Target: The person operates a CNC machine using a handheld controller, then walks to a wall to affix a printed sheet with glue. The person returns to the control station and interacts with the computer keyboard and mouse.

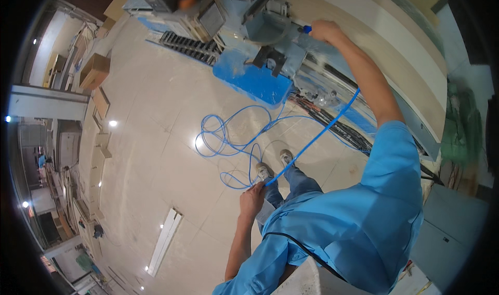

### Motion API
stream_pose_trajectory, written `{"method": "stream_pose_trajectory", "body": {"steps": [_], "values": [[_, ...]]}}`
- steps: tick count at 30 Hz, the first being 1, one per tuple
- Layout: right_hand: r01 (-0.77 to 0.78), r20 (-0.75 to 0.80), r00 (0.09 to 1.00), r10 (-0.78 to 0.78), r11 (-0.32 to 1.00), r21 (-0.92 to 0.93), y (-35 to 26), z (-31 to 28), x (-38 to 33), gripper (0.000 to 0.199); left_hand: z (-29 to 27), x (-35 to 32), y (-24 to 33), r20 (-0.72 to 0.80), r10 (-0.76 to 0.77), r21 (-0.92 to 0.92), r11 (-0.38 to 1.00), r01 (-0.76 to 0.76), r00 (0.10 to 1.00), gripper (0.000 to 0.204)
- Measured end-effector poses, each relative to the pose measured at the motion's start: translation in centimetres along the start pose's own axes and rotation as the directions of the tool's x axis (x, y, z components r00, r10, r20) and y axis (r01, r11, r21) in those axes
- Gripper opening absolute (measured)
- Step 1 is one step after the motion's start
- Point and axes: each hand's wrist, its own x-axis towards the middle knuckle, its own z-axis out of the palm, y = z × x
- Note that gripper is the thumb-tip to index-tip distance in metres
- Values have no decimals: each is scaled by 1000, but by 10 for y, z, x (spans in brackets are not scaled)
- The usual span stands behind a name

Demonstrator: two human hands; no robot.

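The person stood on a glossy tiled floor (150, 139) beside a large grey-and-blue machine (270, 40), with a long pale panel (384, 40) lying on its bed.

The right hand (323, 31) was raised and stretched forward to the machine, closed around a small blue-tipped nozzle (306, 29) at the end of a thin blue air hose (317, 136). From that hand the hose ran taut along the outstretched forearm, then slanted down in a straight line to the left hand (252, 196), which hung low near the person's waist and gripped the hose in a closed fist.

The hose itself was slim, bright blue and smooth, about as thin as a cable. Beyond the left hand it fell to the floor and spread in several loose, overlapping loops (223, 139) in front of the person's pale shoes (264, 171), with one strand curving away toward the blue base plate (252, 79) of the machine. A bundle of black cables (332, 121) lay along the foot of the machine, just beside the hose's far strand.

The person wore a blue short-sleeved work shirt (358, 217) and jeans. To the left, cardboard boxes (94, 70) and stacked boards stood along the wall, well apart from the hose.
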Motion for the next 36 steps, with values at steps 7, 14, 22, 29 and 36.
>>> {"method": "stream_pose_trajectory", "body": {"steps": [7,14,22,29,36], "values": [[-92,202,977,67,989,116,-34,31,53,43,-47,40,-39,-9,106,2,994,-106,994,20],[-58,98,993,67,994,-93,-53,47,75,30,-106,68,-86,55,153,-6,988,-153,987,19],[-99,-17,995,98,991,-86,-48,53,92,39,-163,93,-129,126,233,-52,972,-228,964,19],[-391,301,919,254,501,772,-31,70,76,53,-209,120,-174,277,257,-33,966,-258,926,22],[-414,347,907,236,359,837,-31,72,79,46,-240,164,-205,266,224,-25,974,-226,938,21]]}}
